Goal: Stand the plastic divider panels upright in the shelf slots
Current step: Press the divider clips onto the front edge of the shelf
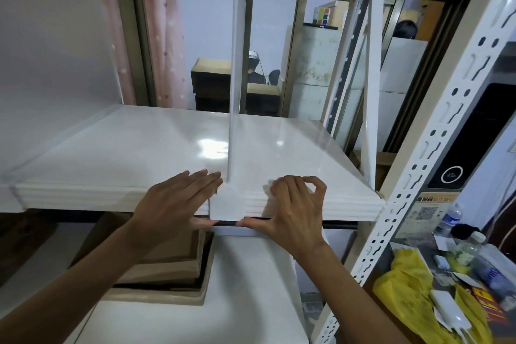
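Note:
A clear plastic divider panel (236, 70) stands upright, edge-on, in the middle of the white shelf (125, 159). Its white foot tab (226, 205) hangs over the shelf's ribbed front edge. My left hand (178, 201) lies flat on the shelf just left of the tab, thumb under the edge. My right hand (293, 204) clasps the front edge just right of the tab, thumb below, index and thumb tips curled above. A second frosted panel (53, 64) stands upright at the shelf's far left.
A white slotted upright post (435, 148) rises at the right. Flat cardboard pieces (173, 268) lie on the lower shelf. A side table at lower right carries a yellow bag (405, 282), bottles and small items. People sit beyond the window behind.

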